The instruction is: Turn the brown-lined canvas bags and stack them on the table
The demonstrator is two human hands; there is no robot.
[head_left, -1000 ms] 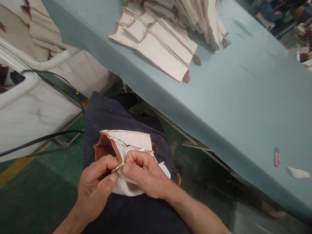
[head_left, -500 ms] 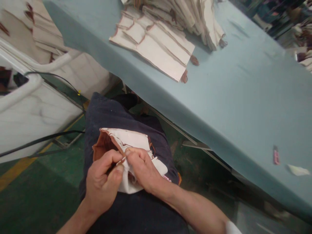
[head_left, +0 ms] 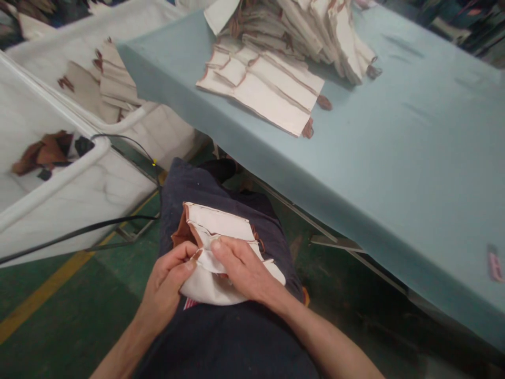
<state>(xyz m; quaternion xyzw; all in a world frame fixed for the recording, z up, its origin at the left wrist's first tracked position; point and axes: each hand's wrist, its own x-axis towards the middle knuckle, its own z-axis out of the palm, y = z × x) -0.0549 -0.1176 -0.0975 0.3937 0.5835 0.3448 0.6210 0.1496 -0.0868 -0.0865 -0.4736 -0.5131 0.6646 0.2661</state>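
On my lap, over dark blue cloth, lies a cream sewn piece [head_left: 216, 216] with a brown inside and dark seam lines; its exact kind is unclear. My left hand [head_left: 169, 276] pinches its edge near the brown opening, thumb against fingers. Close beside it, my right hand [head_left: 240, 266] grips the cream fabric with the thumb on top; its fingertips are partly hidden under folds. Some brown strands hang at the piece's right end.
A blue-covered table [head_left: 374, 142] runs diagonally ahead, bearing a flat stack of similar cream pieces [head_left: 272, 89] and a bigger pile [head_left: 300, 31]. White bins [head_left: 130, 137] with pieces and scraps stand at left. A black cable [head_left: 98, 223] crosses there. A small pink object [head_left: 494, 265] lies right.
My hands have shifted slightly apart along the edge, and more cream fabric shows between them. The sewn piece's lower part lies spread differently. The whole view has swung left.
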